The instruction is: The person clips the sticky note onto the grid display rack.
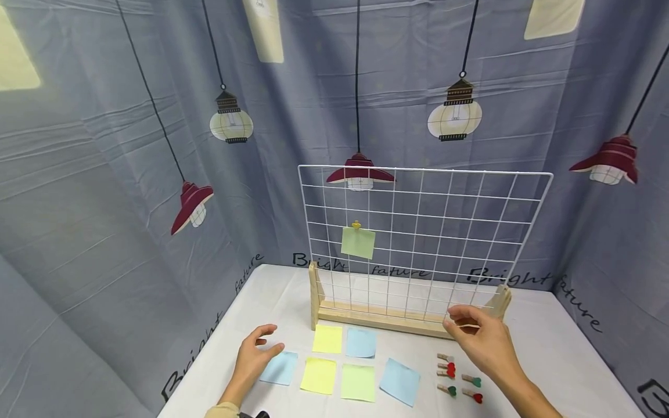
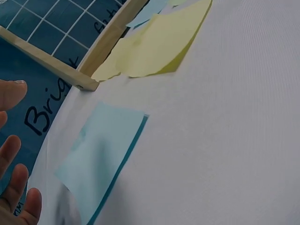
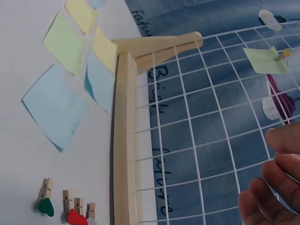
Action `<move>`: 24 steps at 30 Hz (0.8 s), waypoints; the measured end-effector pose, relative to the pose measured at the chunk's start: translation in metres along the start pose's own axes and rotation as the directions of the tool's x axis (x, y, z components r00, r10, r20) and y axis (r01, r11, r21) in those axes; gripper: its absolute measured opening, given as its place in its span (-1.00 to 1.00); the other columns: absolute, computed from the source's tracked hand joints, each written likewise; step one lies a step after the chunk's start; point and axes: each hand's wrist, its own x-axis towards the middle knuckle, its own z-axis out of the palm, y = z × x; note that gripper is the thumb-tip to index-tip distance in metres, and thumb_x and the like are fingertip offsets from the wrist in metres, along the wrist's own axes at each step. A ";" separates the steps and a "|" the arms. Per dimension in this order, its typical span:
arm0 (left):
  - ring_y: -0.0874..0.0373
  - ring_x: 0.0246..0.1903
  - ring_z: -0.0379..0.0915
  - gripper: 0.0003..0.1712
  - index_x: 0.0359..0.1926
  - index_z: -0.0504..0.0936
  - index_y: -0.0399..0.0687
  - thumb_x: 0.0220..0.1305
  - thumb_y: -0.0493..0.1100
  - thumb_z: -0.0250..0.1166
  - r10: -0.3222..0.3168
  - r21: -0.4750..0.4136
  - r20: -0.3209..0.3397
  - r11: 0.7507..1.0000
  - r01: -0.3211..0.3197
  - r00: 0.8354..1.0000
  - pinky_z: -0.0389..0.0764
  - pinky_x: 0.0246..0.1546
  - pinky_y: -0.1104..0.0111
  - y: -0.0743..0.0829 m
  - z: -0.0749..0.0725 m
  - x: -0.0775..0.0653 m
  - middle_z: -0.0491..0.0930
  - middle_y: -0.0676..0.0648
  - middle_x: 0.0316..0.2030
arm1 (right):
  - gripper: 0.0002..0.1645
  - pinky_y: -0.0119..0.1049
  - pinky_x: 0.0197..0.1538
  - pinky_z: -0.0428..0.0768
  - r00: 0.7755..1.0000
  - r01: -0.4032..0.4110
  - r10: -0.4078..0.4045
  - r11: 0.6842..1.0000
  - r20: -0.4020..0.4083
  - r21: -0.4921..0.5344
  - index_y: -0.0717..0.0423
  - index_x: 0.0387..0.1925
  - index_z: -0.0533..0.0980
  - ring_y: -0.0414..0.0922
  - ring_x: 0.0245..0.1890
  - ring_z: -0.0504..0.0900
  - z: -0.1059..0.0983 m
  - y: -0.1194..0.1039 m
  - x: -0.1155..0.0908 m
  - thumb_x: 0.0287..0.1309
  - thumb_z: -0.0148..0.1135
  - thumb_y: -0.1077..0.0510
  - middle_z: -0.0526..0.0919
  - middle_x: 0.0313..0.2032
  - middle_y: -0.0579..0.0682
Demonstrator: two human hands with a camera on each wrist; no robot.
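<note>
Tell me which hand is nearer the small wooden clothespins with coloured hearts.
Right: the right hand is just above the clothespins in the head view; the left hand is across the white table, by the leftmost blue square paper note.

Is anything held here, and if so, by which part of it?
Nothing visibly held. The left hand is open near a blue sticky note, and the right hand, raised with a loose curl, appears empty too.
</note>
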 end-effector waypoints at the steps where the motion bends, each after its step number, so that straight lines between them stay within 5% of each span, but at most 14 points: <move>1: -0.06 0.04 0.47 -0.44 0.13 0.67 -0.01 0.07 -0.13 0.58 -0.012 0.006 -0.004 1.000 0.012 1.000 0.44 0.05 0.13 -0.002 0.001 0.000 0.68 -0.10 0.14 | -0.62 -0.54 -0.14 0.61 1.000 -0.005 0.005 1.000 0.001 0.000 0.15 0.03 0.66 -0.01 -0.10 0.73 0.000 0.001 -0.001 0.26 0.43 0.04 0.77 -0.13 0.05; 14: -0.13 0.11 0.54 -0.37 0.14 0.65 -0.09 -0.01 -0.21 0.61 -0.028 0.072 -0.001 0.997 0.028 1.000 0.49 0.19 -0.03 -0.019 0.005 0.003 0.67 -0.18 0.14 | -0.64 -0.36 -0.10 0.70 0.998 -0.065 0.065 0.998 -0.006 -0.010 0.13 0.01 0.66 0.03 -0.07 0.73 0.001 0.015 -0.005 0.23 0.45 0.07 0.76 -0.12 0.08; 19: -0.13 0.03 0.56 -0.36 0.14 0.64 -0.12 -0.04 -0.23 0.60 -0.033 0.136 0.003 0.990 0.032 0.999 0.53 0.12 -0.06 -0.021 0.004 0.000 0.68 -0.23 0.09 | -0.63 -0.40 -0.10 0.69 0.996 -0.091 0.091 0.996 0.002 -0.019 0.12 0.02 0.66 0.03 -0.06 0.72 0.002 0.019 -0.006 0.22 0.46 0.07 0.75 -0.10 0.09; 24: -0.06 -0.04 0.57 -0.38 0.12 0.65 -0.12 -0.06 -0.25 0.57 -0.034 0.185 -0.008 0.982 0.035 0.999 0.56 0.07 -0.03 -0.027 0.006 -0.001 0.73 -0.21 0.00 | -0.61 -0.23 -0.03 0.71 0.993 -0.117 0.117 0.993 0.016 -0.022 0.15 0.03 0.65 0.06 -0.03 0.70 0.002 0.025 -0.008 0.23 0.45 0.06 0.74 -0.09 0.09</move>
